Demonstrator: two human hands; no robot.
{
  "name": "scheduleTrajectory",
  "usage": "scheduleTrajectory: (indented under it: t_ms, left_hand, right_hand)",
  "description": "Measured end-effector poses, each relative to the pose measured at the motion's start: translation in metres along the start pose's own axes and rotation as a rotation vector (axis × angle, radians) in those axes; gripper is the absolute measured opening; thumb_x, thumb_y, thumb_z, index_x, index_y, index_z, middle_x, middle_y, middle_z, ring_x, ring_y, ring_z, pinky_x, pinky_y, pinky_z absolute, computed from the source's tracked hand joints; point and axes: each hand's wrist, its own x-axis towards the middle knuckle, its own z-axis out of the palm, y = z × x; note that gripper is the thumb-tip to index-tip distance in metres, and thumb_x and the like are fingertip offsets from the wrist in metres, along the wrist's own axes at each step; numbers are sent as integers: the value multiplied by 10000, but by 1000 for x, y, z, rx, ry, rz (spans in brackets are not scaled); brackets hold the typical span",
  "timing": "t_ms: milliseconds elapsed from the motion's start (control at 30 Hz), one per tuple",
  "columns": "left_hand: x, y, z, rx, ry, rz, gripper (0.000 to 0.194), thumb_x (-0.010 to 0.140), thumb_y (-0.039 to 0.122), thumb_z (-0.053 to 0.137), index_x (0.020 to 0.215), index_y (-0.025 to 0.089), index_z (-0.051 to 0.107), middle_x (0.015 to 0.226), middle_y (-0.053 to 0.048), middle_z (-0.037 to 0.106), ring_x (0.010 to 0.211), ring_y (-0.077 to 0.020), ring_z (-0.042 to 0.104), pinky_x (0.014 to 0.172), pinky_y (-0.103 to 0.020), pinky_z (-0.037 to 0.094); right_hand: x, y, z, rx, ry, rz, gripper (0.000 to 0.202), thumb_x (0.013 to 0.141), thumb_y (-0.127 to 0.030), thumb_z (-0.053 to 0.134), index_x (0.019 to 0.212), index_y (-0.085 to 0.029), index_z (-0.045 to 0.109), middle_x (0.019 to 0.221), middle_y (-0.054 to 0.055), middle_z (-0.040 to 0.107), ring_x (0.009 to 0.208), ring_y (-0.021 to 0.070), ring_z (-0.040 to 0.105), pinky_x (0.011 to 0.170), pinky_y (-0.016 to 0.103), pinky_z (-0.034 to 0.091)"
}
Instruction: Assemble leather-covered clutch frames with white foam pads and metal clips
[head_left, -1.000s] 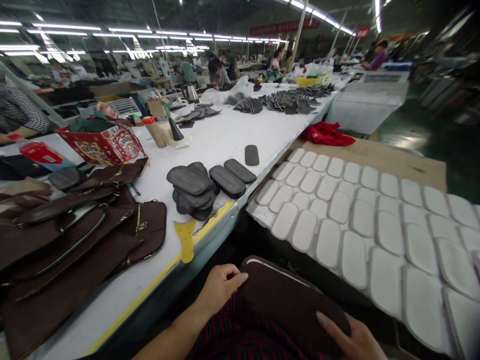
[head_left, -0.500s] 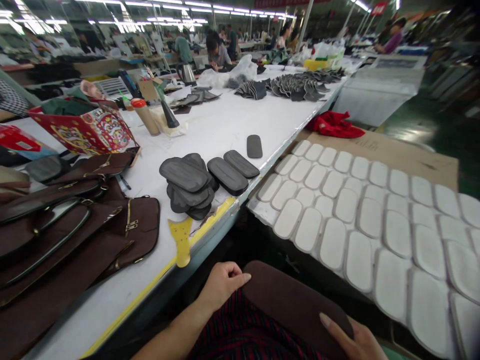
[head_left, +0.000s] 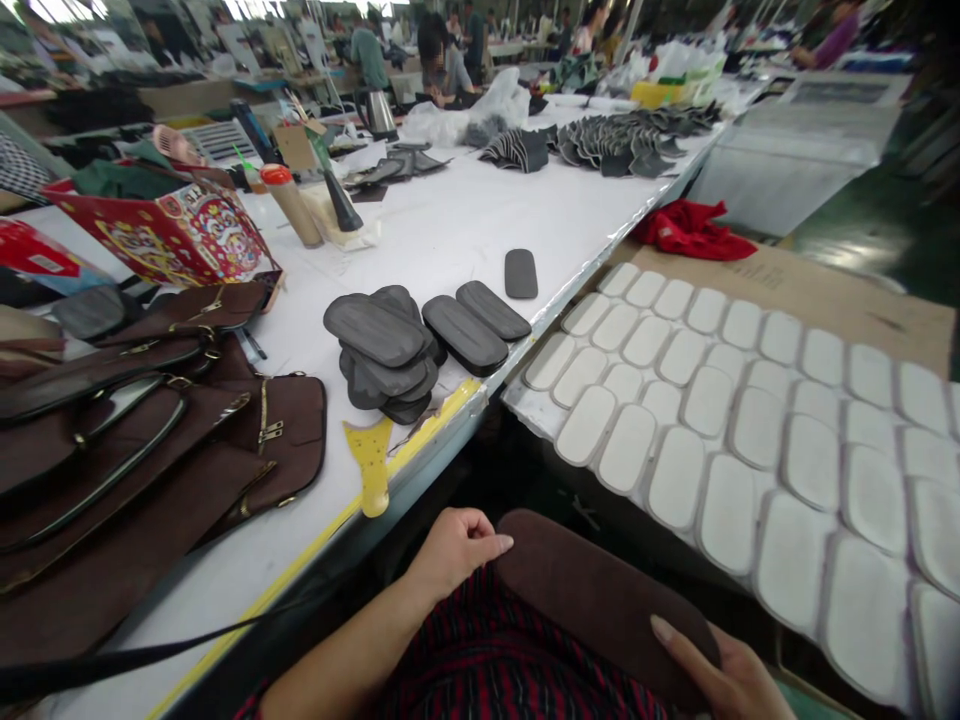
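A long dark brown panel (head_left: 600, 590) with rounded ends lies over my lap, slanting down to the right. My left hand (head_left: 461, 550) pinches its upper left end between thumb and curled fingers. At the lower right end my right hand (head_left: 712, 665) grips it, thumb on top and the fingers hidden beneath. Dark grey oval pads (head_left: 379, 330) are piled on the white table in front, with two more (head_left: 465, 335) beside the pile and a single small one (head_left: 520, 274) farther back. A yellow scraper (head_left: 369, 465) rests at the table's edge.
Brown leather bags (head_left: 187, 450) cover the table's left side, near a red patterned box (head_left: 202, 235) and an orange-capped bottle (head_left: 292, 205). Rows of white oval pads (head_left: 682, 420) fill the board at right, below a red cloth (head_left: 694, 230). People work in the background.
The view has tilted down and shifted slightly, so the table's things appear higher. Both hands keep their hold on the brown panel. A dark strap now shows at lower left.
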Motion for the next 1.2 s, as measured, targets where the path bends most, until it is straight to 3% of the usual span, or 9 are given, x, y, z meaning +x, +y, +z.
scheduleTrajectory:
  t_ms: [133,367,533,767,933,1200]
  left_hand:
    - [0,2,-1,-10,-16,-8,303,645,428,642,584,143,562,505,55,448,492,-78,363,472,-202,280]
    - [-3,3,-1,8,-17,2,287,656,415,631,592,143,565,511,51,457,499,-81,370,481,-205,289]
    - [-5,6,0,54,1,29,282,655,409,625,585,143,563,511,52,451,496,-84,372,482,-210,288]
    - [-3,4,1,103,16,91,262,674,371,601,555,147,532,508,46,457,500,-89,376,480,-210,293]
    - [-1,4,1,120,13,88,265,675,367,602,549,149,516,497,52,435,498,-88,368,481,-210,290]
    - [0,6,2,114,22,60,278,672,386,600,550,153,509,489,52,436,490,-89,368,474,-210,291]
  right_hand:
    - [0,0,-2,-41,5,-6,340,705,-500,551,538,-205,565,412,0,539,588,217,621,543,248,504]
    - [0,0,-3,-35,-3,13,343,699,-516,549,591,-194,593,478,11,590,522,204,591,436,247,451]
    - [-2,-1,0,-20,12,2,346,681,-516,558,547,-198,591,452,25,582,627,246,626,541,274,505]
    - [1,-2,1,79,-33,10,408,656,-543,583,748,-158,682,650,52,686,730,264,652,656,290,536]
    - [2,-2,2,87,19,-15,428,657,-537,575,804,-156,700,730,67,709,749,274,658,690,321,540]
    - [6,2,-2,22,-36,-19,470,673,-543,559,867,-136,691,765,62,714,823,277,650,700,298,539]
